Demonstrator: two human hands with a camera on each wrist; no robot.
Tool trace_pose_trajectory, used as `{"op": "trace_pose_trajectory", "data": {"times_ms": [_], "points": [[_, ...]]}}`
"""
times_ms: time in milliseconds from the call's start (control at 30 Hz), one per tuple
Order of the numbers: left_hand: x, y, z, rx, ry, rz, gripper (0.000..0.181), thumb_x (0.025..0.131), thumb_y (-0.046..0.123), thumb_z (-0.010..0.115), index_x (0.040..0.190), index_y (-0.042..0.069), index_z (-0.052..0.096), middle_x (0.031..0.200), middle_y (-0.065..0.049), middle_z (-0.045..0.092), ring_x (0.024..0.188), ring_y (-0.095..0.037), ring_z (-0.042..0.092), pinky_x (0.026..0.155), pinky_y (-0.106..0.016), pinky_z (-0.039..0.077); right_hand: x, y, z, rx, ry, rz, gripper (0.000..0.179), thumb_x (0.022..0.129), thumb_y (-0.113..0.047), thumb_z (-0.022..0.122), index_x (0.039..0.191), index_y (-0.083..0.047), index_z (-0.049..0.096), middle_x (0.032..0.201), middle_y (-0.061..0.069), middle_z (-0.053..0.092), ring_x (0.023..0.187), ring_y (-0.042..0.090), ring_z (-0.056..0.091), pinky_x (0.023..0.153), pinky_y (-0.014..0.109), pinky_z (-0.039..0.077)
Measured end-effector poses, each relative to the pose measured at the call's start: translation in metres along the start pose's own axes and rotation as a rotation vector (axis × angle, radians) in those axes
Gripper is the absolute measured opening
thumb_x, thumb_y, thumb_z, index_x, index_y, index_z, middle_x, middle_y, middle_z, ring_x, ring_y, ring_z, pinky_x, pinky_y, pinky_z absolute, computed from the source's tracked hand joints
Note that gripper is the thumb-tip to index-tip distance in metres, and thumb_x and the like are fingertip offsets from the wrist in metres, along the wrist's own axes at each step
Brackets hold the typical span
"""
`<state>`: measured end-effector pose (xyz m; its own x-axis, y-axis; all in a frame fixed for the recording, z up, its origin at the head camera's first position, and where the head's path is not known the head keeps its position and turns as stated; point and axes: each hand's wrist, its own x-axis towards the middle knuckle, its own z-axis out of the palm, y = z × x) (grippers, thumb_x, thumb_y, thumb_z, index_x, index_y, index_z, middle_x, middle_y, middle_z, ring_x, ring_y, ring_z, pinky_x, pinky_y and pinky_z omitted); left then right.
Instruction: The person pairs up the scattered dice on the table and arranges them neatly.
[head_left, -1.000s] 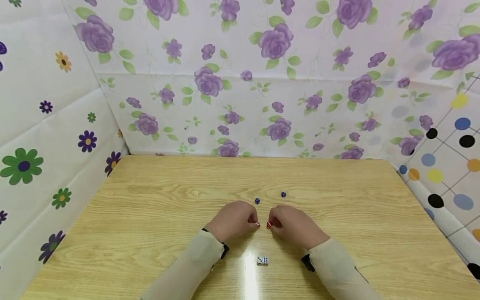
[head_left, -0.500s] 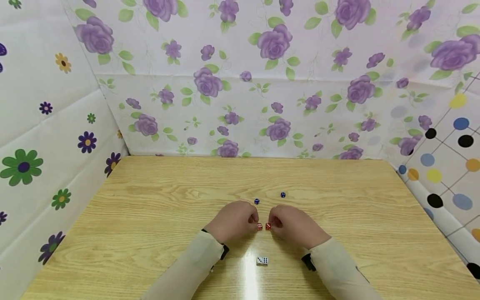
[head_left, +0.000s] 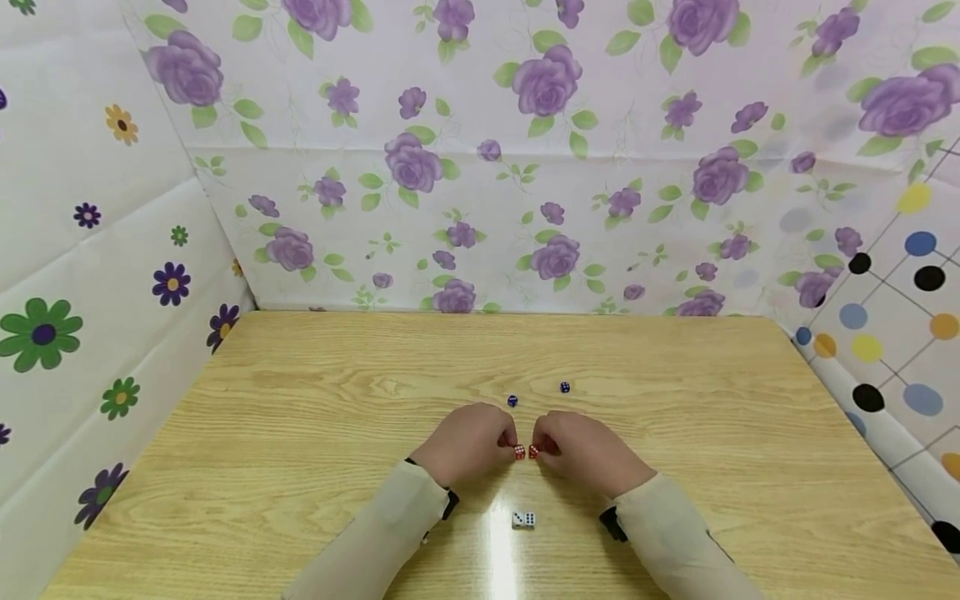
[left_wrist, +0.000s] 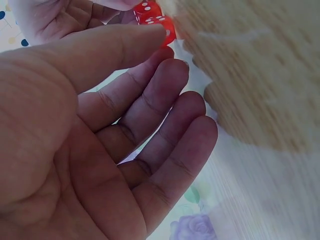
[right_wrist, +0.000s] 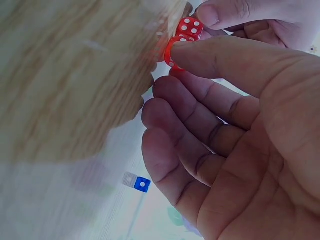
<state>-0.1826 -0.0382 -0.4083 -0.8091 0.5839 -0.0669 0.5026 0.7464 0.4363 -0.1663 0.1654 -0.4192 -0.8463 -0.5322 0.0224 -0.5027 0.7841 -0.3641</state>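
Two red dice with white dots sit close together in the middle of the table. My left hand [head_left: 471, 442] pinches the left red die [head_left: 520, 452] between thumb and index finger. With thumb and index finger, my right hand [head_left: 588, 450] holds the right red die [head_left: 533, 452]. In the head view a narrow gap parts the dice. The left wrist view shows the left hand's red die [left_wrist: 167, 31] partly behind the thumb. Seen from the right wrist, the right hand's red die [right_wrist: 175, 50] is partly covered by the thumb.
Beyond the hands lie a blue die [head_left: 512, 401] and another blue die [head_left: 565, 387], set apart. Nearer me, two white dice [head_left: 523, 520] stand side by side on the wooden table [head_left: 337, 392]. Patterned cloth walls [head_left: 480, 233] border the table at back and sides.
The red dice have come closer together between my hands. The left one shifted slightly right, the right one slightly left. The blue and white dice stay where they were.
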Motion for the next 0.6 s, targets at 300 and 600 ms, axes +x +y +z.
{"op": "trace_pose_trajectory", "data": {"times_ms": [300,600], "points": [[-0.0006,-0.0001,-0.0001,0.007,0.011,0.01,0.006,0.09,0.02,0.079,0.086,0.018,0.076,0.082,0.012,0.068,0.075,-0.002,0.058,0.073,-0.024,0.051,0.0005,0.0011,0.001,-0.008,0.007,-0.017,0.008,0.091,-0.008,0.076,0.09,-0.014,0.07,0.08,-0.009,0.06,0.072,0.006,0.052,0.068,0.027,0.048],[0.0009,0.001,0.0008,0.024,0.01,0.011,0.008,0.09,0.014,0.076,0.083,0.017,0.075,0.079,0.012,0.068,0.072,-0.003,0.057,0.071,-0.025,0.05,0.0003,0.0017,0.0023,-0.023,0.017,-0.022,0.008,0.091,-0.009,0.077,0.09,-0.014,0.071,0.08,-0.008,0.061,0.072,0.006,0.052,0.068,0.027,0.048]]}}
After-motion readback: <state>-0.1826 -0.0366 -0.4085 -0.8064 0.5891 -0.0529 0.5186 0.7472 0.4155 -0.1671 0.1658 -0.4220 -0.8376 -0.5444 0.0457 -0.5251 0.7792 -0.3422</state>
